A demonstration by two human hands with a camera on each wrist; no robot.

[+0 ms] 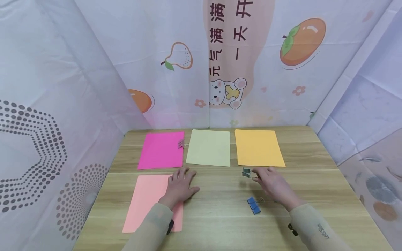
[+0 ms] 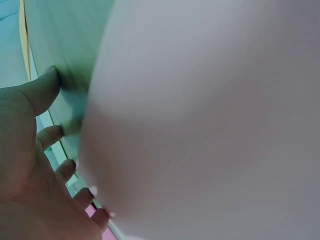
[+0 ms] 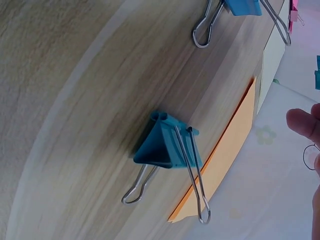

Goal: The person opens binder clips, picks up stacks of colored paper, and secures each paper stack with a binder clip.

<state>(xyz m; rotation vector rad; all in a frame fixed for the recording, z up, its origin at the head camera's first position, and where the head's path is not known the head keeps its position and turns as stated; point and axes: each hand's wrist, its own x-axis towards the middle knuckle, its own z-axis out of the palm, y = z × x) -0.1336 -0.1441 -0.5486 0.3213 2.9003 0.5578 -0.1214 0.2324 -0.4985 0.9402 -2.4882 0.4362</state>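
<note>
My right hand (image 1: 274, 183) pinches a dark green binder clip (image 1: 246, 172) by its wire handles, just in front of the orange-yellow paper (image 1: 260, 148). Only an edge of that held clip (image 3: 318, 77) shows in the right wrist view. Below the hand lies a blue binder clip (image 1: 253, 205) on the table. Another teal binder clip (image 3: 172, 142) stands on the wood in the right wrist view, mostly hidden by the forearm from the head. With fingers spread, my left hand (image 1: 179, 188) rests at the upper right corner of the salmon-pink paper (image 1: 147, 202).
Magenta paper (image 1: 161, 151) lies at the back left, with a pink binder clip (image 1: 181, 143) at its right edge. Pale green paper (image 1: 208, 148) sits between it and the orange-yellow one. A printed cloth (image 1: 182, 97) hangs behind the wooden table (image 1: 220, 209).
</note>
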